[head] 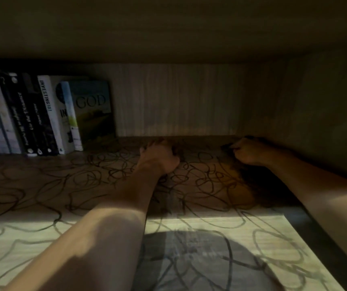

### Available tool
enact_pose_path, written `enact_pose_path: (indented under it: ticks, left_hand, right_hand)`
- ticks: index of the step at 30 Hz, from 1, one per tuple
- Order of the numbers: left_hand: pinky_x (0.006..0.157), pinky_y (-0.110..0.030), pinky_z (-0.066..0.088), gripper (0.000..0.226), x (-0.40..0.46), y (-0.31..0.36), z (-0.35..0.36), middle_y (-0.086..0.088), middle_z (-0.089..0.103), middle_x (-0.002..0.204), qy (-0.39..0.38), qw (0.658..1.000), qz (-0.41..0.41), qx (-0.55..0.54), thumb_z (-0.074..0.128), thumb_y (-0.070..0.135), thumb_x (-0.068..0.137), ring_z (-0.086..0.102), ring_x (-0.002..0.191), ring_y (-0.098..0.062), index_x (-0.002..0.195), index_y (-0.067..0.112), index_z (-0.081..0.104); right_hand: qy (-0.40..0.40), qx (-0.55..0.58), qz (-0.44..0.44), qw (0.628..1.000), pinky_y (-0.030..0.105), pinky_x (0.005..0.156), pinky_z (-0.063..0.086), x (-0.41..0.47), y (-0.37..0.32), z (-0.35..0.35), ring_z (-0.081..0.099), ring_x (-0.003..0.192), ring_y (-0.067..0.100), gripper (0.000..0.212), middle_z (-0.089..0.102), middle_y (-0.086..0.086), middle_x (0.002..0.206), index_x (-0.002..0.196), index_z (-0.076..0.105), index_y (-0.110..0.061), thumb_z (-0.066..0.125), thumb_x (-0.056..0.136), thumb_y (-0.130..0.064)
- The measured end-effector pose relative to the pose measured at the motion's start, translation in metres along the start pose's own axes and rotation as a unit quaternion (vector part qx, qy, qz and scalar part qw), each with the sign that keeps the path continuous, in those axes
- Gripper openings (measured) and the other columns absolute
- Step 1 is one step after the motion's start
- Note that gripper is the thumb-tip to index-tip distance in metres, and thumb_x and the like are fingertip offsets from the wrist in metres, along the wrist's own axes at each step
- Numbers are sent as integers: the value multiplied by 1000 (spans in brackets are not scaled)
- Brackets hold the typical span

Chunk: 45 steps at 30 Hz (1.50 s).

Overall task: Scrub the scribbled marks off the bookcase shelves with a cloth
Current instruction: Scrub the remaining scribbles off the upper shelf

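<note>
The left hand (157, 158) reaches deep into the dim shelf bay with its fingers curled over something at the back; the shadow hides what it clutches, so I cannot tell whether a cloth is in it. To its right, near the bay's side wall, the right hand (250, 151) is balled into a fist, with a dark scrap showing at its knuckles that is too murky to name. Under and around both hands, the pale wood-grain shelf board (210, 227) is covered in looping black scribbled marks (97, 175). Left of the left hand, a row of upright paperback books (48, 114) stands against the back panel.
</note>
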State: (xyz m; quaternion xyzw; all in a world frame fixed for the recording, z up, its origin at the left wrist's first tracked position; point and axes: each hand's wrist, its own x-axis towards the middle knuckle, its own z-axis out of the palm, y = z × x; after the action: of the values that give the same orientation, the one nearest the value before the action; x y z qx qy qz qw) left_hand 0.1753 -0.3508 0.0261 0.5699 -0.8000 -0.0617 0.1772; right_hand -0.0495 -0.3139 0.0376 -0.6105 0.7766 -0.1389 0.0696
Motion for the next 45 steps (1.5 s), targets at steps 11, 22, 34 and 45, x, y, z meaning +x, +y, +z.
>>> enact_pose_path:
  ticks: [11, 22, 34, 45]
  left_hand:
    - [111, -48, 20, 45, 4, -1, 3, -8, 41, 145, -8, 1000, 13, -1, 44, 36, 96, 30, 136, -29, 140, 25, 42]
    - [109, -48, 22, 46, 6, 2, 5, -8, 44, 142, -3, 1000, 18, 12, 45, 35, 94, 33, 134, -29, 137, 20, 46]
    - [111, -46, 21, 47, 4, 1, 2, -11, 41, 143, -16, 1000, 10, 8, 44, 35, 95, 29, 136, -30, 136, 13, 45]
    - [109, -47, 23, 48, 4, 3, 2, -10, 40, 143, -7, 999, 17, 26, 46, 37, 94, 30, 135, -30, 136, 14, 45]
  right_hand:
    - [-18, 22, -54, 998, 25, 100, 38, 48, 1, 5, 51, 122, 26, 33, 53, 7, 137, 127, 61, -14, 47, 97, -13]
    - [-49, 29, -69, 996, 19, 92, 35, 64, -14, 0, 51, 121, 21, 33, 54, 4, 136, 126, 61, -14, 50, 96, -9]
    - [-48, 28, -71, 996, 20, 97, 33, 67, -26, 1, 48, 126, 21, 32, 50, 5, 140, 129, 59, -15, 51, 98, -19]
    - [-65, -3, -87, 994, 33, 105, 40, 85, -38, 10, 53, 119, 24, 33, 53, 7, 137, 127, 61, -13, 51, 96, -19]
